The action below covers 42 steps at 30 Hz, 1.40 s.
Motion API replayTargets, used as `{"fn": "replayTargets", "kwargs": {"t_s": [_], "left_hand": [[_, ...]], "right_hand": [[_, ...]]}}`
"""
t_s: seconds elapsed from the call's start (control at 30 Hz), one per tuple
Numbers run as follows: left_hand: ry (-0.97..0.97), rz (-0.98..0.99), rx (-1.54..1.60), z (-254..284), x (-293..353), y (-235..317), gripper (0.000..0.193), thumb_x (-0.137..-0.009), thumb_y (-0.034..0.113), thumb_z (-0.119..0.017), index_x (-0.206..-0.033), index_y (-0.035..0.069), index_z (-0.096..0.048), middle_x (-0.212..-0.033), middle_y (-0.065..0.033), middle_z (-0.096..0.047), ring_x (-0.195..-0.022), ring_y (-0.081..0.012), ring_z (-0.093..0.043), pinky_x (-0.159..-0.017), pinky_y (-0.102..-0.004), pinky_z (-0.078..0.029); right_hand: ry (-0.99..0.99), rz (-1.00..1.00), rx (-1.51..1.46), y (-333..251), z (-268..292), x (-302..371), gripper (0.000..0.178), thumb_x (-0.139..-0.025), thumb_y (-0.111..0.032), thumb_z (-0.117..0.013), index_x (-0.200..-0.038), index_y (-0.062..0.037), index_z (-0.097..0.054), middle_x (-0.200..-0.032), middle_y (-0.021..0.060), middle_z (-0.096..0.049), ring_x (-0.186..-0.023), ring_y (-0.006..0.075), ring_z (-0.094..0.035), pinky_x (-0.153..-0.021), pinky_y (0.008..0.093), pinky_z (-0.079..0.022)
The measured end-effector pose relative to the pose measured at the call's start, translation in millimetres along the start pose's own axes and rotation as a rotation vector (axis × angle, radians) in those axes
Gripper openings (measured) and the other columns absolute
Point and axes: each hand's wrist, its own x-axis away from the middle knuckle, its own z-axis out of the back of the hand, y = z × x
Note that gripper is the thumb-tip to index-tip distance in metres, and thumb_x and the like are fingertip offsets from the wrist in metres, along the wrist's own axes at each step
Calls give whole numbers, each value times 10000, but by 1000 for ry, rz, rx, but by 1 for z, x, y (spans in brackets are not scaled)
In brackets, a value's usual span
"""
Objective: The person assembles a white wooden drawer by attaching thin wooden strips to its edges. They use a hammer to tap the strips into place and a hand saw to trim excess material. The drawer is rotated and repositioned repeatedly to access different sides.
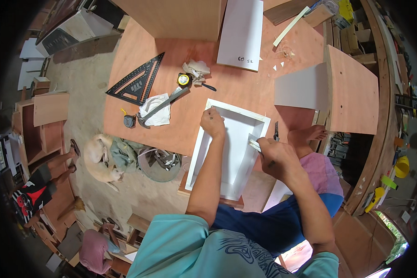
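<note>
A white open wooden box (238,157), like a shallow drawer, slants between my arms, its far end over the worktable. My left hand (213,123) is closed at the far left corner, apparently gripping the rim; its fingertips are partly hidden. My right hand (279,158) is closed around a small flat pale tool (254,143) at the box's right side wall. Whether this is a scraper or another blade cannot be made out. On the table beyond lie a claw hammer (164,106) on a white cloth (158,114) and a tape measure (184,80).
A black speed square (136,81) and another tape measure (129,121) lie left. White panel (240,34) and wooden boards (353,92) stand around the worktable (120,118). Below its edge are a scrap bucket (160,166) and a curled dog (99,157). Another person (95,250) sits lower left.
</note>
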Motion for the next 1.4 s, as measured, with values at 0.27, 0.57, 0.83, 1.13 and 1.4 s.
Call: {"fn": "replayTargets", "kwargs": {"t_s": [0.27,0.57,0.83,1.13,1.4], "left_hand": [[32,-848,-634,56,-44,11,108,-904,126,-619,-922,42,-684,-893,-154,-625,-786,-355,-631,-669,-461,-504],[223,-1055,-723,59,-12,12,252,-796,4,-642,-1047,26,-656,-986,-101,-620,-895,-292,-573,-793,-396,-476],[-253,-788,-452,8,23,-47,396,-860,39,-579,-1253,-10,-561,-1030,-168,-624,-793,-292,-608,-735,-389,-512],[-410,37,33,-40,48,-2,881,-890,27,-504,-1527,-68,98,-1501,-306,-377,-1198,-332,-557,-1016,-317,-420],[-717,-443,-270,23,34,-29,521,-888,35,-520,-1387,-95,-446,-1328,-294,-559,-1247,-423,-533,-1080,-439,-407]], "right_hand": [[231,-97,-137,4,-6,6,181,-863,-101,-647,-1015,-11,-607,-900,229,-658,-772,428,-636,-668,510,-494],[177,-145,-98,13,7,0,174,-858,-113,-631,-958,16,-571,-904,253,-657,-792,455,-636,-686,522,-506],[129,-204,-155,9,19,-12,154,-847,-84,-632,-917,36,-565,-797,270,-630,-768,471,-620,-684,521,-489],[104,-193,-172,14,17,-13,124,-831,-45,-620,-926,30,-593,-766,261,-631,-739,453,-626,-678,510,-485],[-25,-93,-108,20,26,-12,269,-740,2,-639,-998,-54,-693,-849,175,-682,-916,398,-638,-837,511,-478]]}}
